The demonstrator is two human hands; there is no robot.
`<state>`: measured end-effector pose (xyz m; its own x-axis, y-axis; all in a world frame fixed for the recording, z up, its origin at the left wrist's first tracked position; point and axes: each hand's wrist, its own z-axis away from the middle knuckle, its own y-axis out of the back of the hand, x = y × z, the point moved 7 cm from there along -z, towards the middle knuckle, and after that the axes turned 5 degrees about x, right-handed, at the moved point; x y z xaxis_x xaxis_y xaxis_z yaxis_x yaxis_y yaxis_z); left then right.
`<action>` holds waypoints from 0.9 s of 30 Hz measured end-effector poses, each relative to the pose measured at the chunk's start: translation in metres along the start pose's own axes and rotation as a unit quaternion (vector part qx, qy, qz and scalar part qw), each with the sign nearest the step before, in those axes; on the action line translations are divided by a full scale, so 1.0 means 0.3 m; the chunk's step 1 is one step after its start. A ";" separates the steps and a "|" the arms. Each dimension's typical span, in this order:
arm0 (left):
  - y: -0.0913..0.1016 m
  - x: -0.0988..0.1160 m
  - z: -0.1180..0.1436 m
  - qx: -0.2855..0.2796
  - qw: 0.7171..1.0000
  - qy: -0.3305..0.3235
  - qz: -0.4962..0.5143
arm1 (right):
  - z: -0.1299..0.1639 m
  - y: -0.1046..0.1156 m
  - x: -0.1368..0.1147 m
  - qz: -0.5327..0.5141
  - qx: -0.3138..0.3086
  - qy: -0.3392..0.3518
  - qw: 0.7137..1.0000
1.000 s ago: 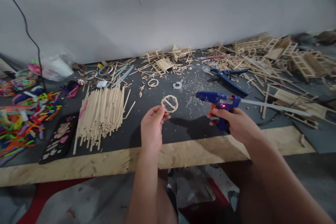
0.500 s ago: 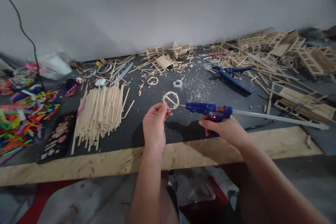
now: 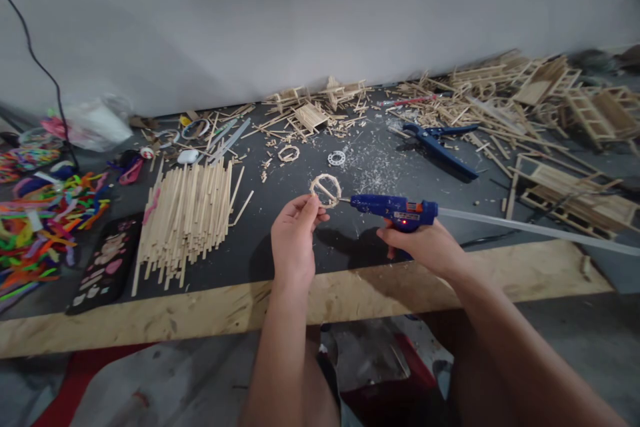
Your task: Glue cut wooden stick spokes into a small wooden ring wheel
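Between the thumb and fingers of my left hand (image 3: 296, 233) is a small wooden ring (image 3: 332, 203) made of short stick pieces, with one stick across its middle. My right hand (image 3: 425, 243) is wrapped round the handle of a blue hot glue gun (image 3: 377, 204), whose small light glows red. The gun's nozzle points left and is at the right edge of the ring; whether it touches cannot be made out. A long clear glue stick (image 3: 525, 228) juts from the gun's back end. Beyond the hands lie another wooden ring (image 3: 289, 153) and a white toothed ring (image 3: 337, 159).
Left of my hands lies a pile of thin wooden sticks (image 3: 187, 220), beside a black patterned phone (image 3: 105, 263) and colourful pipe cleaners (image 3: 50, 227). A blue cutter (image 3: 445, 150) rests at the right, near stick-built frames (image 3: 575, 197). Wood scraps (image 3: 345, 117) line the wall.
The glue gun and my right hand have shifted slightly left, with the nozzle closer against the ring's right side. My left hand holds the ring nearly still.
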<state>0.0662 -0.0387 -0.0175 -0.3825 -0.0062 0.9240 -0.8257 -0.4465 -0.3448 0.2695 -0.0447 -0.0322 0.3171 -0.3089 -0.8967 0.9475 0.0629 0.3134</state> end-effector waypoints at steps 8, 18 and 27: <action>-0.002 -0.002 0.000 -0.007 1.000 -0.004 0.003 | 0.007 0.000 -0.007 0.026 0.009 -0.014 1.000; 0.000 0.000 -0.003 0.003 1.000 -0.001 0.007 | 0.023 0.001 -0.033 0.040 -0.026 -0.016 0.999; -0.003 0.007 -0.003 0.001 1.000 -0.006 0.012 | 0.020 0.008 -0.022 0.024 -0.016 -0.017 0.999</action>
<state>0.0659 -0.0376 -0.0154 -0.3976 -0.0285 0.9171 -0.8149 -0.4485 -0.3672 0.2694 -0.0482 -0.0238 0.3620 -0.3361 -0.8695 0.9319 0.1096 0.3456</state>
